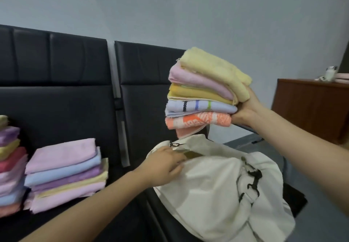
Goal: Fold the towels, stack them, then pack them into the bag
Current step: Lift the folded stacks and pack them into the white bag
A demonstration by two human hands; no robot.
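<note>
Right hand (245,111) clamps stack of five folded pastel towels (202,94), held aloft at 1 o'clock above white fabric bag (217,188). Left hand (164,164) pinches bag rim. Two more folded-towel stacks (66,173) on black seat (66,109), 9 o'clock.

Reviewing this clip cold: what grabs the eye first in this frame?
The tall stack of folded towels held up in the air by the right hand, directly above the white bag. Below it, the left hand grips the bag's opening on the black seat. At far left, two more towel stacks wait on the seat.
</note>
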